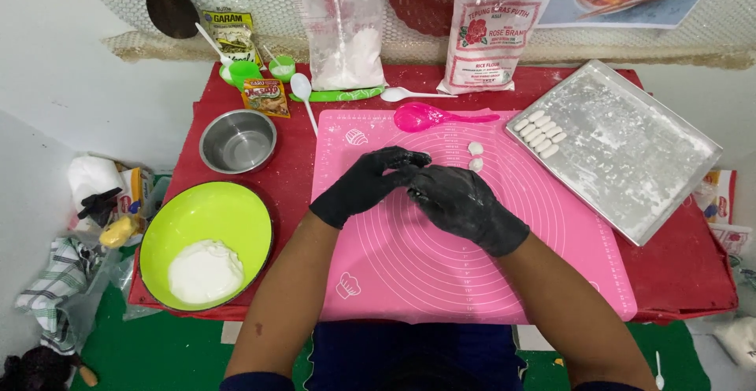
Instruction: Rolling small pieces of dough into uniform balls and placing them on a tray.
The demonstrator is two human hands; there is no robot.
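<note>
Left hand (370, 182) and right hand (465, 206), both in black gloves, pressed together over pink mat (472, 273); fingers curled closed, anything between them hidden, possibly dough. 2 white dough pieces (476, 155) lie on mat just beyond fingertips. Floured metal tray (646, 170) right, green bowl (197, 210) of dough left on desk (677, 273).

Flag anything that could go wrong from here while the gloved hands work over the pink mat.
1. The two loose dough pieces lie right beside the right hand; a sweep of that hand might flatten or knock them.
2. The floured metal tray sits at an angle with one corner near the table edge; a bump could tip it and the shaped pieces.
3. The left hand meets the right, so whatever is between them is hidden; sticking to the gloves is possible.
</note>
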